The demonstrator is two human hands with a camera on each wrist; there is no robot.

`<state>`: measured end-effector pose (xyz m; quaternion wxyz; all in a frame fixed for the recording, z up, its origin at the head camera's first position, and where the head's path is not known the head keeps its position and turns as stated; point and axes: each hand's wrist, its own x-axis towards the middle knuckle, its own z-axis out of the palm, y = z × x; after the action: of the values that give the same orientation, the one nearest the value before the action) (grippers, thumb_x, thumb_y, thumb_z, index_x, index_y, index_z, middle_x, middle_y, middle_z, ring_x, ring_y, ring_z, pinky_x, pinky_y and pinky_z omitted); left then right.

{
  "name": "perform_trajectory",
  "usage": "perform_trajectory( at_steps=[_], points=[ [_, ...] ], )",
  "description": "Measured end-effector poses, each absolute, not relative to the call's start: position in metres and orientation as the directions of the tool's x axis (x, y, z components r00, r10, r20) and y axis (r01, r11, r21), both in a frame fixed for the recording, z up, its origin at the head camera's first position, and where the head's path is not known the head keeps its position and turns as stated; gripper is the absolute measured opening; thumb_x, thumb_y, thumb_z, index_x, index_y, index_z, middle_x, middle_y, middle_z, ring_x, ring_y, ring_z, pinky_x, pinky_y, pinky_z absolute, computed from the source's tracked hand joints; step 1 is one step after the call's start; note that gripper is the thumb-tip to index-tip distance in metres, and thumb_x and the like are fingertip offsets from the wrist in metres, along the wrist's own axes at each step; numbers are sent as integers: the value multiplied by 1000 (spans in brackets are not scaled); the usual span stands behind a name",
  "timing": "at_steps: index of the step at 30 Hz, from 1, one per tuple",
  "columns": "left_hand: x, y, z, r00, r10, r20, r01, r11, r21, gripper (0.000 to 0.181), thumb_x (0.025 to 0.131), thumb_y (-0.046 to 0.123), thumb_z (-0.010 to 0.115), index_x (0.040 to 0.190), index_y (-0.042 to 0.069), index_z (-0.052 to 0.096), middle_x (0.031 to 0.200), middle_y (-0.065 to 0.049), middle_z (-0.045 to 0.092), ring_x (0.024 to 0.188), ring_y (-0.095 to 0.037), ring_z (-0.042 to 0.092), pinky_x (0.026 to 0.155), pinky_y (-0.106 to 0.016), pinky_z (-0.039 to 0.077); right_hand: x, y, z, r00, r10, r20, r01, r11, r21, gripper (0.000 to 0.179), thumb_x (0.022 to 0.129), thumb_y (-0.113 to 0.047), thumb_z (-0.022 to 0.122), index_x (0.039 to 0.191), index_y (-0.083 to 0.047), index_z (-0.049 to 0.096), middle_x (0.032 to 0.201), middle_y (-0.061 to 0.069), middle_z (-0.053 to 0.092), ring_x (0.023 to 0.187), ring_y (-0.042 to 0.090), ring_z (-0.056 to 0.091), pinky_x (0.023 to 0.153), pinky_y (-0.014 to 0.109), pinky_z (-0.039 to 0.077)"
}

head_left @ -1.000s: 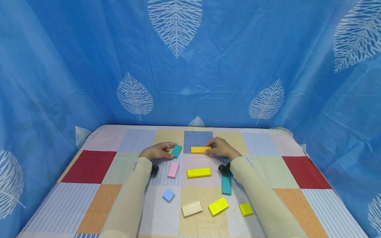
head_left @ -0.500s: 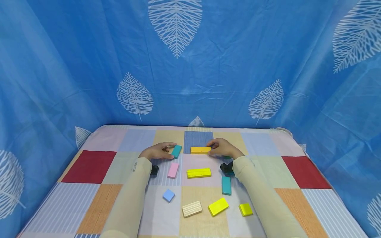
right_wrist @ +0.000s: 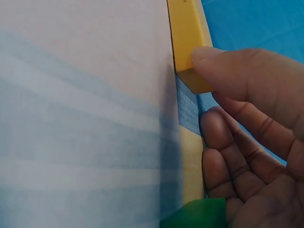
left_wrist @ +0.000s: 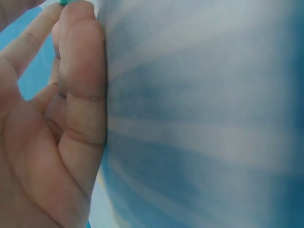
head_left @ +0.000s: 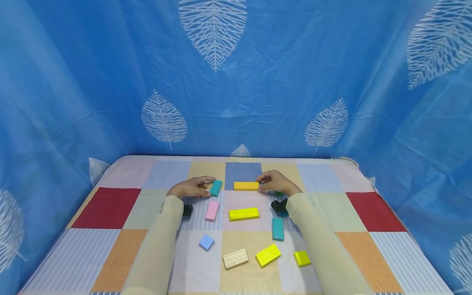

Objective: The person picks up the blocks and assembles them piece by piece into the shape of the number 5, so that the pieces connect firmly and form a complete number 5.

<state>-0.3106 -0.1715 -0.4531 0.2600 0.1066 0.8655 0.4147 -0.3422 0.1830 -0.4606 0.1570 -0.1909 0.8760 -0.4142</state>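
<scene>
A teal block (head_left: 216, 188) lies at the far left of the middle, pinched between the thumb and index finger of my left hand (head_left: 189, 188). Only a sliver of that block shows in the left wrist view, past the fingers (left_wrist: 80, 57). An orange-yellow block (head_left: 246, 186) lies flat to its right. My right hand (head_left: 276, 183) is at the block's right end, its thumb at the near corner and fingers relaxed beyond. In the right wrist view the thumb (right_wrist: 251, 71) overlaps the block's end (right_wrist: 187, 42); the index fingertip is hidden. Beneath this hand is a green block (right_wrist: 199, 213).
Nearer lie a pink block (head_left: 212, 211), a long yellow block (head_left: 244, 214), a teal block (head_left: 278, 229), a blue square (head_left: 206, 242), a ridged wooden block (head_left: 235, 259), a yellow block (head_left: 268, 255) and a yellow square (head_left: 302, 258). A blue leaf-print curtain (head_left: 273, 102) stands behind.
My right hand has slid slightly right along the orange-yellow block toward its end, while the block stays put. My left hand keeps its place at the teal block. The head view has shifted slightly.
</scene>
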Motion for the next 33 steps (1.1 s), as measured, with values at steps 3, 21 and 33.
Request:
perform_trajectory(
  at_steps=[3,21,33],
  points=[
    [-311,-171,-453,-842,397,-366,-42,628,777,69,104,4,70,166,7,39,113,-11,49,88,-18,47,77,-26,44,-340,183,-460,-890,-442,-114,-195,595,-780,32,96,-2,79,125,10,73,127,24,71,114,37,66,105,50,54],
    [-305,-160,-449,-898,309,-312,-42,647,761,66,97,7,81,157,3,54,111,-11,57,95,-22,50,79,-29,47,-340,180,-464,-916,-391,-93,-176,599,-782,29,94,-4,83,120,6,77,123,21,74,111,34,68,102,49,56],
    [-307,-143,-446,-926,200,-319,-81,720,689,64,88,13,90,148,10,65,109,-9,61,109,-29,54,99,-44,47,-338,180,-463,-922,-373,-102,-154,596,-788,29,94,-2,83,120,6,77,123,21,74,109,33,68,102,49,56]
  ],
)
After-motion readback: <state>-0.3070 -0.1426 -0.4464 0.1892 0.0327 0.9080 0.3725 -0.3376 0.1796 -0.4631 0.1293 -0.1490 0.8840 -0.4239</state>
